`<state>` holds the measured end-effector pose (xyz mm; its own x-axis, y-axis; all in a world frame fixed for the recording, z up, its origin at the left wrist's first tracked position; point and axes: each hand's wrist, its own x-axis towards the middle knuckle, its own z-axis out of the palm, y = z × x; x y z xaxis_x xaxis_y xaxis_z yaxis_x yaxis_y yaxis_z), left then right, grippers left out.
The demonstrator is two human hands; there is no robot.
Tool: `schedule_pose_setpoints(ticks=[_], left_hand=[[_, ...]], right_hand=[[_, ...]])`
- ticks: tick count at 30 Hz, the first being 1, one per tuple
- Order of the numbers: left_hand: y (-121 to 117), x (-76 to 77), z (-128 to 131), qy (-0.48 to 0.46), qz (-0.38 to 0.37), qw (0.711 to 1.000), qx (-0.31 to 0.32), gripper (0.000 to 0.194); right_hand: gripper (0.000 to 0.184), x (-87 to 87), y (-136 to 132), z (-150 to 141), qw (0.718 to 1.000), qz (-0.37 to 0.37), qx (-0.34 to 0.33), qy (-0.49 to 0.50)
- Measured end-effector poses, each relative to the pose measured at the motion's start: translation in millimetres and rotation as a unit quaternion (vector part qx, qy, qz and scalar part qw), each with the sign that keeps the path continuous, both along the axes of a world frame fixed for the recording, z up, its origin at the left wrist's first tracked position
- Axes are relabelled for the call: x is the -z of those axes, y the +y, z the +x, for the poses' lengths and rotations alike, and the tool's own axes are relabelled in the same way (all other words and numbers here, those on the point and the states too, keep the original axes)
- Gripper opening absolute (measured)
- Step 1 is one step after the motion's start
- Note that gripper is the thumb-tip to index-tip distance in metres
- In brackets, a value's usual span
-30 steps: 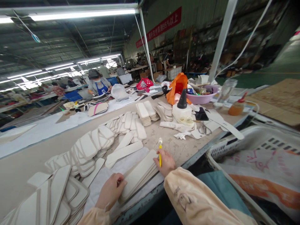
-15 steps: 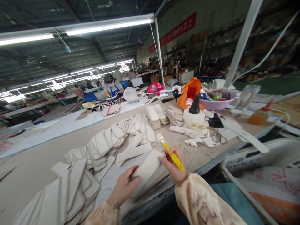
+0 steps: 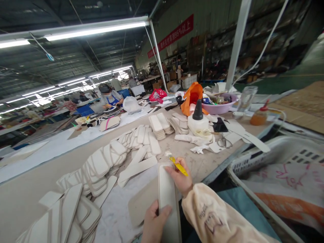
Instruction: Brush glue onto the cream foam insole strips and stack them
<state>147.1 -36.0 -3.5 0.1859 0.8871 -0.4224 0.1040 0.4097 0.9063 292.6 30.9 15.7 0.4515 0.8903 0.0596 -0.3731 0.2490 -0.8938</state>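
A long off-white panel (image 3: 167, 192) with rounded corners is held up at the table's front edge. My left hand (image 3: 155, 221) grips its lower part, thumb on the face and fingers behind the left edge. My right hand (image 3: 181, 177) pinches the panel's top end with the thumb. The same hand holds a yellow-handled brush (image 3: 180, 167), its whitish bristles pointing up and left. Just left of the held panel, a beige panel (image 3: 141, 204) lies flat on white paper (image 3: 112, 211). Loose panels (image 3: 138, 168) rest beyond it.
Overlapping panels (image 3: 96, 162) run along the left, with neat stacks (image 3: 158, 125) farther back. A black-capped white bottle (image 3: 198, 123), scissors (image 3: 224, 142) and a purple basin (image 3: 219, 107) stand at right. A white plastic basket (image 3: 235, 175) sits beside the table. Someone in a blue apron (image 3: 112, 101) works beyond.
The held panel has swung from slanted to nearly upright and come closer to me. My left hand has moved lower on it. A beige panel on the paper now shows. The view has shifted right.
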Motion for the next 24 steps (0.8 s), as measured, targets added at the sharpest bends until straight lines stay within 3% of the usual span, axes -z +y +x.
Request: schedule_pose_setpoints(ticks=[12,19,24], left_hand=[[-6,-3.4,8,-0.075,-0.047,0.995,-0.035,0.041],[-20,-3.2,8,-0.183,-0.127,0.975,0.014,0.045],[-36,0.3,6,-0.199,-0.155,0.967,0.037,0.042]], right_hand=[[0.034,11.0,0,5,0.997,-0.019,-0.003,-0.07],[0.033,7.4,2,11,0.995,-0.015,-0.016,-0.096],[0.032,5.4,4,17,0.994,0.0,-0.019,-0.104]])
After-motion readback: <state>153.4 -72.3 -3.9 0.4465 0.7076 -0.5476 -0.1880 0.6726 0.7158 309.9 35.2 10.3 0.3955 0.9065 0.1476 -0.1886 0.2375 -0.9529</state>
